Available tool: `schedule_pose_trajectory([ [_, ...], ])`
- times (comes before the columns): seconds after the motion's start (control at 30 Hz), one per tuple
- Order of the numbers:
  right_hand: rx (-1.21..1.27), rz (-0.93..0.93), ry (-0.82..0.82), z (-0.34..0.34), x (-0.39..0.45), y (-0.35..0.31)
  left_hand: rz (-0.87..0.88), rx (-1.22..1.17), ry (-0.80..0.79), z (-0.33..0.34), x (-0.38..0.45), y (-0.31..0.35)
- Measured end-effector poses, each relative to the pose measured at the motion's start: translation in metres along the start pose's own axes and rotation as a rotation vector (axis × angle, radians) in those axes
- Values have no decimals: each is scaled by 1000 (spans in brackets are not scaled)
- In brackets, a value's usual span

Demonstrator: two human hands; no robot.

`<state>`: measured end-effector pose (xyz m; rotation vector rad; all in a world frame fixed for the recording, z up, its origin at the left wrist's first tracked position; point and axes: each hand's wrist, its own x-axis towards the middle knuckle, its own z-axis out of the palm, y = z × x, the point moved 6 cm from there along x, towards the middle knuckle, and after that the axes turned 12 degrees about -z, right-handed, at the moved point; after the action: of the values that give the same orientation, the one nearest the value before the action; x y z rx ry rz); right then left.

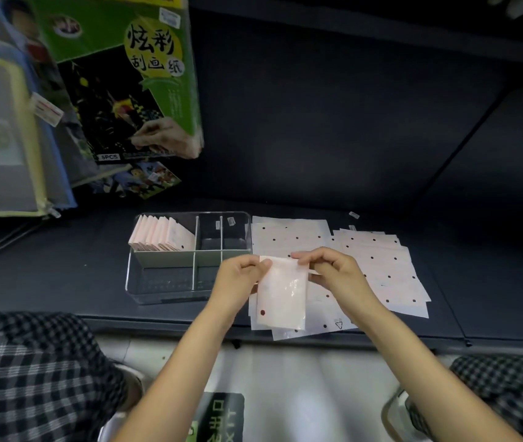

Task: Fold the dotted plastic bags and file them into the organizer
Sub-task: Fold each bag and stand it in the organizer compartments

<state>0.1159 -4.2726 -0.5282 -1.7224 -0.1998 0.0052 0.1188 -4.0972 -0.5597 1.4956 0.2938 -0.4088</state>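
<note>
Left hand [243, 273] and right hand [327, 269] are pinching a folded bag [282, 291], probably finishing folding; next, filing into the organizer [132, 275]

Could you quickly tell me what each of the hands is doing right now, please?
Left hand: pinching the top left corner of the folded dotted bag.
Right hand: pinching the same bag's top right corner.
</note>
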Motion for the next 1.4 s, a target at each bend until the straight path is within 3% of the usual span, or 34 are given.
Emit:
schedule_pose_trajectory([
  [0.13,-243,-52,-201,21,12,-6,153,250,-8,-8,3,13],
  [0.23,-437,-50,-381,39,25,0,181,286,-66,-19,12,17],
  [0.33,-356,18,-260,41,46,7,81,337,-123,-41,30,8],
  [0.4,-312,58,-188,45,63,12,48,399,-76,-63,44,4],
  [0.5,-349,99,-188,66,91,21,63,432,93,-99,65,6],
  [0.63,-328,105,-95,102,135,31,74,909,541,-151,89,10],
  [0.73,-329,89,-58,134,162,38,-1,1062,631,-167,103,2],
  [1.0,-777,-72,-118,185,191,53,-39,1140,722,-172,114,-14],
  [1.13,-898,-96,-170,208,191,58,69,1023,793,-169,106,-13],
  [1.27,-927,11,-258,230,193,73,157,960,839,-167,98,-16],
  [1.4,-759,152,-295,239,189,87,200,812,873,-173,95,-20],
])
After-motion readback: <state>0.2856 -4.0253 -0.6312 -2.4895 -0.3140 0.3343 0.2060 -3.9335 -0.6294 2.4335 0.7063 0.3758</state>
